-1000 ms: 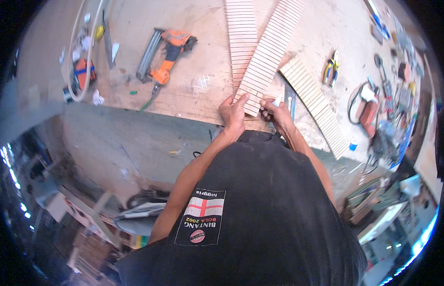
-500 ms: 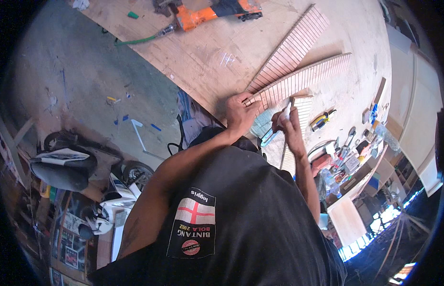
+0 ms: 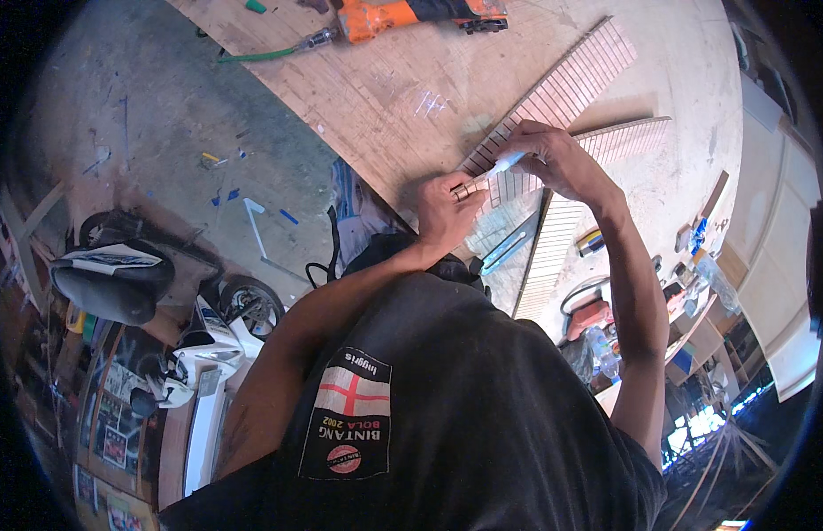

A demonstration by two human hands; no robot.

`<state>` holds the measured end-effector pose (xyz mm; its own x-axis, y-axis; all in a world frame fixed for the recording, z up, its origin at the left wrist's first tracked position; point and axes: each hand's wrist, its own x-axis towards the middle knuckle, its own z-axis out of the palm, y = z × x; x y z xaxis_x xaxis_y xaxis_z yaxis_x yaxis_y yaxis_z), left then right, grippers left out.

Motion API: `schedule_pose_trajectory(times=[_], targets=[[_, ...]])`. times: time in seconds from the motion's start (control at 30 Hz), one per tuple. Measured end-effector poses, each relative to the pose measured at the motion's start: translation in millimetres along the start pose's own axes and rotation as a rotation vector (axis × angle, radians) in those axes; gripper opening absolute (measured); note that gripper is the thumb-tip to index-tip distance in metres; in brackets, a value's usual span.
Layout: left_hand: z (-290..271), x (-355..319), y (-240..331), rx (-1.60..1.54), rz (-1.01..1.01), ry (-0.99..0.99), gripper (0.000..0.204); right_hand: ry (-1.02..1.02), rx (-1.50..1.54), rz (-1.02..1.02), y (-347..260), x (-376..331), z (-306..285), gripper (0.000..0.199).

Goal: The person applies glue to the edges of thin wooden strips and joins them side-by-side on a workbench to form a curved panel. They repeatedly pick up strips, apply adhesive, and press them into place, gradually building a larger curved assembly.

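Head view: from my end, the step in hand looked like running a small white nozzle bottle [image 3: 507, 163] along a grooved wooden strip [image 3: 625, 136], and I judged that the next move called for a steady strip and a tip lined up with the cuts. The right hand [image 3: 553, 157] had its fingers closed around the bottle, the nozzle aimed down-left at the strip; I could not tell whether the tip touched, or what it held. The left hand [image 3: 447, 212] was pinched narrow on the strip's near end, just left of the nozzle, and the strip ran from that pinch under the right hand and out to its right.

Just beyond the right hand's fingers, a second grooved strip [image 3: 578, 73] lay on the workbench [image 3: 358, 115], angled away. Below the right hand, nearer the body, I had a slim blue-and-dark tool [image 3: 509, 250] beside a third grooved strip [image 3: 550, 248]. Right of that, the pliers [image 3: 591, 242] sat partly behind the right forearm. Well beyond both hands, to the left, lay the orange nail gun [image 3: 380, 19] with its green hose [image 3: 261, 55].
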<state>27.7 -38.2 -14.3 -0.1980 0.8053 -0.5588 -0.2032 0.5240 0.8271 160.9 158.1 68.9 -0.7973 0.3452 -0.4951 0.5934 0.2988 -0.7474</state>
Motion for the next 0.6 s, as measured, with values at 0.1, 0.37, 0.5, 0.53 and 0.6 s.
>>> schedule_pose_trajectory(times=[0.1, 0.37, 0.5, 0.53, 0.6], targets=[[0, 0, 0, 0.000, 0.002, -0.001, 0.010, -0.046, -0.084, -0.061, 4, 9, -2, 0.032], [-1, 2, 4, 0.031, 0.005, -0.005, 0.016, -0.026, -0.200, -0.097, -11, 20, -1, 0.023], [-1, 1, 7, 0.044, 0.010, 0.002, 0.015, -0.032, -0.236, -0.108, -14, 22, 0, 0.022], [-2, 1, 10, 0.068, 0.019, 0.007, 0.015, -0.028, -0.253, -0.106, -14, 22, 1, 0.021], [-1, 1, 8, 0.046, -0.005, 0.002, 0.015, -0.023, -0.302, -0.101, -15, 22, 2, 0.022]])
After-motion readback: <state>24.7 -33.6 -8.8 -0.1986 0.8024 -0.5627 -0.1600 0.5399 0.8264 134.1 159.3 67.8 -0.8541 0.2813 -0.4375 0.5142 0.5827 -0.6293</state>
